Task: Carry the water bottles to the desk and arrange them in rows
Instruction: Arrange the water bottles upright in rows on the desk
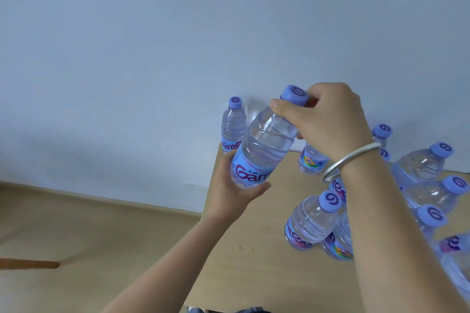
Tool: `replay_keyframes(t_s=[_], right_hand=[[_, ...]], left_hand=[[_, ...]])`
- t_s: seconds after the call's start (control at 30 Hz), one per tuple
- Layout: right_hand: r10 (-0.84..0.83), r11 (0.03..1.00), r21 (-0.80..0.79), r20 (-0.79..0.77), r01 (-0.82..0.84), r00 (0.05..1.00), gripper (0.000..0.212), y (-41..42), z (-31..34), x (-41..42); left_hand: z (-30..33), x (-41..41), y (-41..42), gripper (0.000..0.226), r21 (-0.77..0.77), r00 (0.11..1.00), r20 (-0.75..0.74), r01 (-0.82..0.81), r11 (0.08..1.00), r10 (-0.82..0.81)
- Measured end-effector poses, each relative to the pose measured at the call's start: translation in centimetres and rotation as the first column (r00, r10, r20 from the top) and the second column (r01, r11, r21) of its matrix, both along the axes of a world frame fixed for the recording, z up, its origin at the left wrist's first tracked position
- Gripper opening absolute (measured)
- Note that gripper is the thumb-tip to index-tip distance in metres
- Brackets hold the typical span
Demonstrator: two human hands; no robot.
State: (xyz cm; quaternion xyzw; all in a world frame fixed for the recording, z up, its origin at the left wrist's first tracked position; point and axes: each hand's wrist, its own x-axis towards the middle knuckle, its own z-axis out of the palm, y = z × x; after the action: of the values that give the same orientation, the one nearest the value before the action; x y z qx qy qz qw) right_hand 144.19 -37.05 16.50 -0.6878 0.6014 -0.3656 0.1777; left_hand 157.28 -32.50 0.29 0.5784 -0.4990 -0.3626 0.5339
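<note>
Head view: left hand (230,189) cups the base of the held bottle (264,142), tilted above the desk (254,249); right hand (328,119) pinches its neck. Recommend uprighting it, then seating it beside the far corner bottle (233,124), aligned.

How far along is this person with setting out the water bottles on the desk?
Well under way. A bottle at the far corner and a cluster of bottles to the right already stand on the desk, though not in neat rows. In hand: one bottle, held tilted above the desk, the left hand under its base, the right hand at its neck. Left: setting it down and straightening the rows.
</note>
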Motion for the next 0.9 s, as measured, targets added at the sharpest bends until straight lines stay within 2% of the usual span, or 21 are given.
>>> replay_keyframes(t_s=[0.07, 0.13, 0.23, 0.27, 0.3, 0.37, 0.43, 0.47, 0.57, 0.67, 0.73, 0.83, 0.9], right_hand=[[0.031, 0.999, 0.039, 0.093, -0.035, 0.995, 0.042, -0.2, 0.1, 0.0], [0.065, 0.989, 0.127, 0.122, -0.08, 0.99, 0.037, -0.4, 0.2, -0.1], [0.108, 0.937, 0.325, 0.08, -0.129, 0.991, 0.053, -0.6, -0.7, 0.0], [0.136, 0.903, 0.393, 0.128, -0.176, 0.982, 0.055, -0.4, -1.1, 0.3], [0.181, 0.859, 0.434, 0.238, -0.271, 0.954, 0.049, -0.2, -1.5, 0.7], [0.302, 0.76, 0.384, 0.506, -0.525, 0.808, 0.019, 0.0, -2.4, 1.3], [0.342, 0.714, 0.298, 0.642, -0.634, 0.687, 0.02, 0.1, -3.1, 1.6], [0.342, 0.712, 0.286, 0.657, -0.641, 0.672, 0.025, 0.1, -3.4, 1.7], [0.311, 0.741, 0.318, 0.617, -0.591, 0.723, 0.042, 0.0, -3.9, 1.9], [0.305, 0.773, 0.302, 0.594, -0.558, 0.744, 0.045, 0.0, -4.0, 2.6], [0.306, 0.775, 0.301, 0.591, -0.555, 0.747, 0.046, 0.0, -4.0, 3.0], [0.295, 0.772, 0.312, 0.595, -0.553, 0.747, 0.059, 0.1, -4.1, 3.5], [0.293, 0.788, 0.294, 0.593, -0.54, 0.75, 0.065, 0.2, -4.5, 3.7]], left_hand=[[0.1, 1.0, 0.4, 0.064, 0.017, 0.997, -0.071, 0.017, 1.0, -0.016], [0.5, 2.0, 0.8, 0.055, 0.032, 0.985, -0.148, 0.097, 0.995, -0.091], [1.6, 2.9, 1.7, 0.043, 0.032, 0.915, -0.295, 0.298, 0.954, -0.276], [1.9, 3.1, 2.0, 0.04, 0.033, 0.884, -0.334, 0.357, 0.933, -0.327], [2.2, 3.2, 2.3, 0.037, 0.031, 0.855, -0.358, 0.412, 0.911, -0.375], [2.3, 3.3, 2.9, 0.032, 0.022, 0.804, -0.393, 0.494, 0.869, -0.447], [2.3, 3.6, 3.2, 0.03, 0.021, 0.77, -0.436, 0.527, 0.85, -0.466], [2.3, 3.8, 3.3, 0.03, 0.024, 0.763, -0.45, 0.53, 0.848, -0.464], [2.1, 4.4, 3.6, 0.033, 0.038, 0.746, -0.48, 0.543, 0.839, -0.461], [1.8, 4.8, 3.8, 0.039, 0.049, 0.718, -0.507, 0.577, 0.815, -0.477], [1.6, 5.2, 3.8, 0.048, 0.063, 0.702, -0.528, 0.593, 0.803, -0.477], [1.4, 5.7, 3.9, 0.07, 0.084, 0.67, -0.555, 0.634, 0.769, -0.492], [1.4, 6.0, 3.9, 0.071, 0.105, 0.685, -0.528, 0.639, 0.762, -0.502]])
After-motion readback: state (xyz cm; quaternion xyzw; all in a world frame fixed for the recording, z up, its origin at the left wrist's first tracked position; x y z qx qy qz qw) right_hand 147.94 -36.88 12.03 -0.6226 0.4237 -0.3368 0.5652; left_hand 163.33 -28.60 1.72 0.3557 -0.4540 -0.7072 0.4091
